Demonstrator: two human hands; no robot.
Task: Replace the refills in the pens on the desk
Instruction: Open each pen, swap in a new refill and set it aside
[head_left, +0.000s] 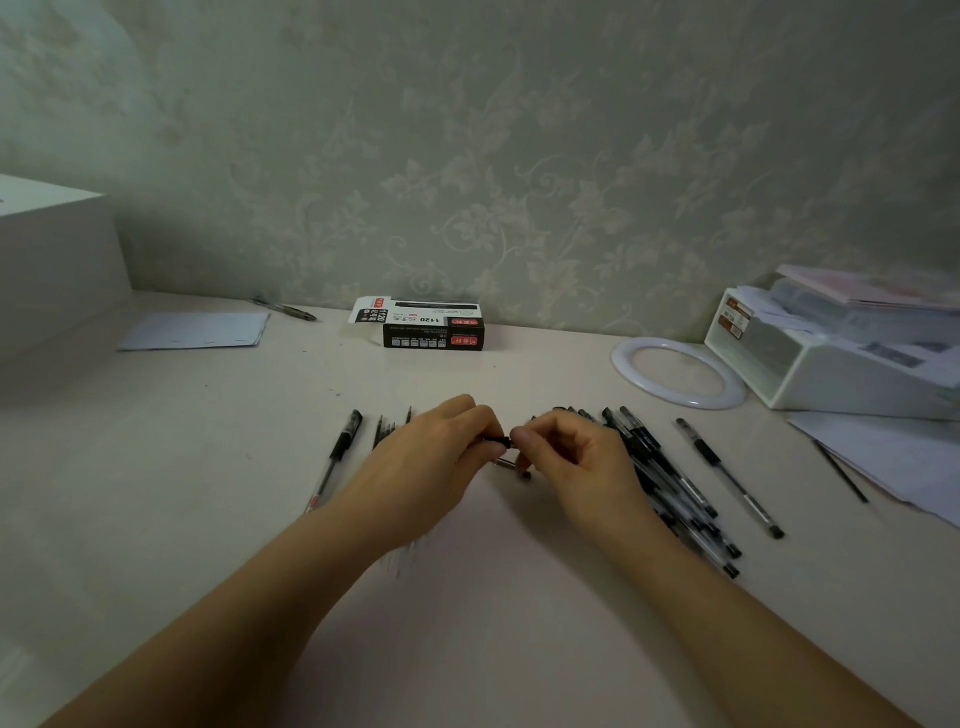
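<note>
Holding a small black pen part (496, 441) between them, the left hand (436, 457) and the right hand (576, 457) meet over the middle of the surface (208, 467). Each grip is pinching one end of it. A heap of pens (670, 488) lies just right of the right hand. One pen (337, 457) lies to the left. A black box (431, 325) sits near the wall.
</note>
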